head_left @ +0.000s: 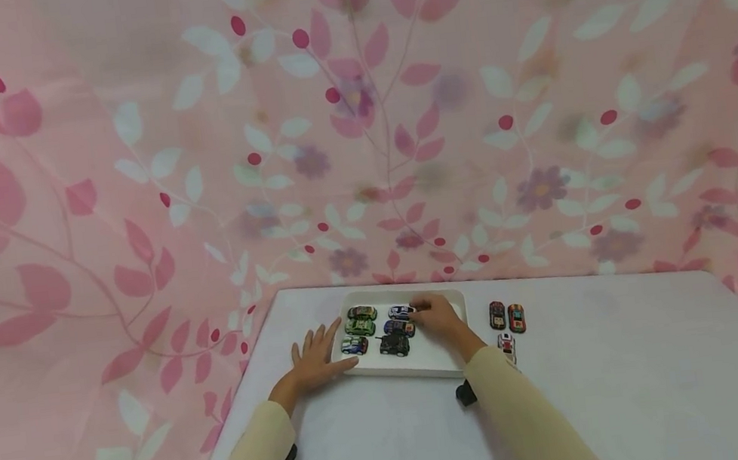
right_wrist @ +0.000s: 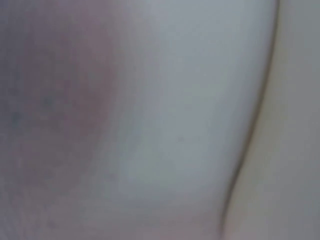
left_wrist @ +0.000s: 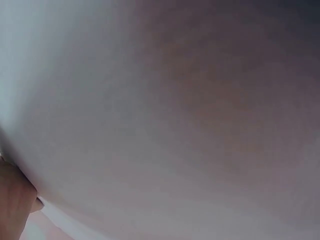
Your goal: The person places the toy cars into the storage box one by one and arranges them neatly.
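A shallow white tray [head_left: 405, 368] lies on the table with toy cars in two columns. My left hand [head_left: 314, 361] rests at its left edge, fingers spread and thumb along the front rim. Nearest to it are a blue-and-white toy car [head_left: 354, 345], a green toy car [head_left: 360, 327] and a green-and-red toy car [head_left: 362, 313]. My right hand [head_left: 439, 317] reaches over the tray, its bent fingers pinching the right end of a white-and-blue toy car [head_left: 400, 312]. Below that car are a blue-and-orange toy car [head_left: 399, 328] and a black toy vehicle with a barrel [head_left: 393, 345].
Right of the tray stand a dark orange toy car [head_left: 498, 315], an orange-and-teal toy car [head_left: 516, 319] and a white-and-red toy car [head_left: 506, 344], partly behind the right sleeve [head_left: 522, 410]. A pink floral curtain [head_left: 387, 144] hangs behind the white table [head_left: 631, 367]. Both wrist views are mostly blurred.
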### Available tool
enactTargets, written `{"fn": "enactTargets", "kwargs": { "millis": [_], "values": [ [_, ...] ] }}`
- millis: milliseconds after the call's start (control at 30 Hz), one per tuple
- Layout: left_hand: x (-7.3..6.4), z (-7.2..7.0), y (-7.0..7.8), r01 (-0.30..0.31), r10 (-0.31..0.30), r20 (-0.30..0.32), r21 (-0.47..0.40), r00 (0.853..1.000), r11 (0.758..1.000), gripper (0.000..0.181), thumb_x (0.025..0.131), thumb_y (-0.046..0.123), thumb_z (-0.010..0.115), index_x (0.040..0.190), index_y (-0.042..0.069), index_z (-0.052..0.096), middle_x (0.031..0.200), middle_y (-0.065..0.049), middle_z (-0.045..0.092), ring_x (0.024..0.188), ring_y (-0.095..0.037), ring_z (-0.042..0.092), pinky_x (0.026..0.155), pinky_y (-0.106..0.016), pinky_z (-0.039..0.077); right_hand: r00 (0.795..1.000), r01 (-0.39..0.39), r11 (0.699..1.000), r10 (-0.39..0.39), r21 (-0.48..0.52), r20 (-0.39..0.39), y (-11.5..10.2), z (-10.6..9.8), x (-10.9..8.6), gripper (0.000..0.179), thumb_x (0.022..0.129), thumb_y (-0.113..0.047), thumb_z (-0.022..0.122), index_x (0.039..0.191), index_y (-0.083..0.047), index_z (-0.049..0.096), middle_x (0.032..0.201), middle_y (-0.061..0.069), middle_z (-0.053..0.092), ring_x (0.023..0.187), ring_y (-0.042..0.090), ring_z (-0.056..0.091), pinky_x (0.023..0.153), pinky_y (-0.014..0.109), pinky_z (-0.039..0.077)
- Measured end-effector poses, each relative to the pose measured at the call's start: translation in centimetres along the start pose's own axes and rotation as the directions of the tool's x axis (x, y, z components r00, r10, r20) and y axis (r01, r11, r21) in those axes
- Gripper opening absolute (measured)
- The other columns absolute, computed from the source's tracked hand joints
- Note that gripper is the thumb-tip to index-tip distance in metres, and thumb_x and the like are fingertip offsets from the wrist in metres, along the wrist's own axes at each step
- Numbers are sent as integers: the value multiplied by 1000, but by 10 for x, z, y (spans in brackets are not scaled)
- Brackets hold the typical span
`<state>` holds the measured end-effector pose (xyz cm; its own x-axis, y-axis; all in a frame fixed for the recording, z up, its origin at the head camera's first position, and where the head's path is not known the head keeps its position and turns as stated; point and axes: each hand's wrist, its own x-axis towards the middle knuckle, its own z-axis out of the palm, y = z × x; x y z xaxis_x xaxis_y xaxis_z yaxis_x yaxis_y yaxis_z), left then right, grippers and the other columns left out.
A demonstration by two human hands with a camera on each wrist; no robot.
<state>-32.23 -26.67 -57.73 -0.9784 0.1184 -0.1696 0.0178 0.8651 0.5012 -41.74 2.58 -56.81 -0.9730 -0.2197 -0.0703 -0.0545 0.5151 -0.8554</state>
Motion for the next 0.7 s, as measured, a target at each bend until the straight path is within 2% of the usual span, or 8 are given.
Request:
{"fn": "enactTargets", "kwargs": {
  "millis": [267, 367, 433, 533, 600, 700],
  "values": [
    [1, 0, 0, 14, -14, 11, 3, 1000, 1000, 102, 79, 77, 58, 159, 37, 9, 167, -14, 9, 152, -43, -1, 112, -72, -6, 999, -22, 999, 20, -48, -28, -5, 0, -1, 36, 92, -17, 69, 124, -2, 65, 116, 12, 66, 101, 23, 58, 93, 39, 50],
    [1, -3, 3, 13, -13, 32, 1, 999, 1000, 102, 79, 78, 57, 159, 39, 6, 167, -14, 7, 153, -43, -2, 113, -72, -6, 999, 37, 991, -39, -128, -13, -15, -10, -8, 39, 93, -18, 67, 128, -1, 62, 121, 15, 64, 102, 24, 62, 90, 40, 53],
    [2, -4, 6, 11, -11, 28, -5, 1000, 1000, 102, 79, 77, 58, 159, 38, 8, 167, -16, 8, 152, -44, -2, 113, -72, -6, 992, 125, 968, -125, -217, 13, -22, -21, -12, 42, 94, -20, 66, 131, 0, 59, 127, 18, 61, 102, 28, 65, 89, 42, 55],
    [1, -6, 7, 14, -14, 17, 6, 1000, 1000, 101, 80, 76, 58, 159, 38, 9, 166, -16, 9, 152, -44, -1, 113, -72, -6, 967, 245, 897, -252, -367, 30, -28, -38, -17, 52, 96, -30, 63, 139, -3, 52, 140, 21, 52, 116, 34, 61, 97, 49, 50],
    [0, -7, 7, 12, -12, 5, -2, 1000, 1000, 100, 80, 73, 60, 159, 36, 11, 166, -17, 11, 152, -45, 0, 112, -72, -6, 954, 282, 859, -298, -427, 29, -26, -52, -20, 62, 96, -37, 61, 146, -4, 44, 150, 24, 40, 127, 41, 52, 103, 57, 45],
    [-2, -4, 4, 15, -15, 10, 10, 1000, 1000, 100, 81, 73, 59, 159, 35, 11, 166, -17, 12, 152, -45, 2, 112, -73, -5, 949, 274, 823, -317, -498, -2, -14, -76, -26, 75, 95, -46, 59, 154, -9, 32, 161, 26, 19, 140, 48, 35, 107, 68, 33]
  ]
}}
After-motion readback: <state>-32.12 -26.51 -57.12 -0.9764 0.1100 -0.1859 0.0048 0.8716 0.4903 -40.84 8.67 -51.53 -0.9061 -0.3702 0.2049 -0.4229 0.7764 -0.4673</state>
